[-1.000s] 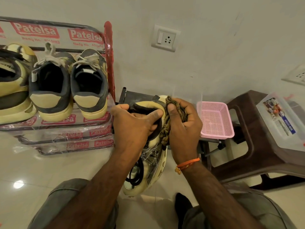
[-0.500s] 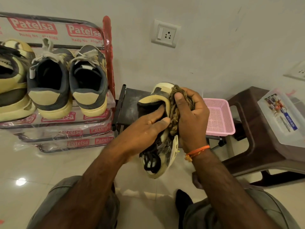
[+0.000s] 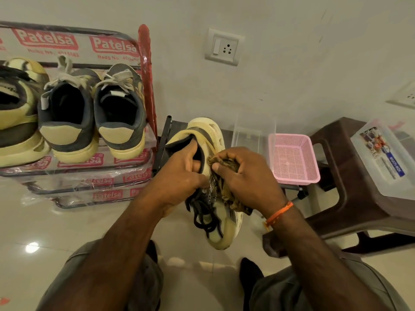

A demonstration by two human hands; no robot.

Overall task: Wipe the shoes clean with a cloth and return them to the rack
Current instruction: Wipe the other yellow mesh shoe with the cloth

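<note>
Between the knees, head view: a cream shoe (image 3: 213, 176) is held off the floor, heel far, toe near, black laces hanging loose on its left side. Left hand (image 3: 182, 176) grips the shoe at the collar, fingers curled into the opening. Right hand (image 3: 244, 176) is closed round a bunched brown cloth (image 3: 224, 187), pressing it against the shoe's right flank near the midsole. An orange band sits on the right wrist.

Far left, the rack (image 3: 143, 70), still in printed plastic wrap, carries three shoes on its top shelf: a grey pair (image 3: 92, 115) side by side, heels toward the camera, and one cream shoe at the left edge, partly out of frame. That one appears to match the shoe in hand, though this cannot be confirmed. Lower shelves show no shoes in the visible part.

To the right, a pink basket (image 3: 294, 160) stands just beside the right hand; further right, a brown stool (image 3: 350, 176) bears a clear plastic box (image 3: 384, 160).

Assessment: wiping is in progress on one shoe. Whether the racked shoes are already cleaned cannot be told; no obvious dirt shows on them. Outstanding: finish the held shoe, place it on the rack, most likely beside its apparent mate.
</note>
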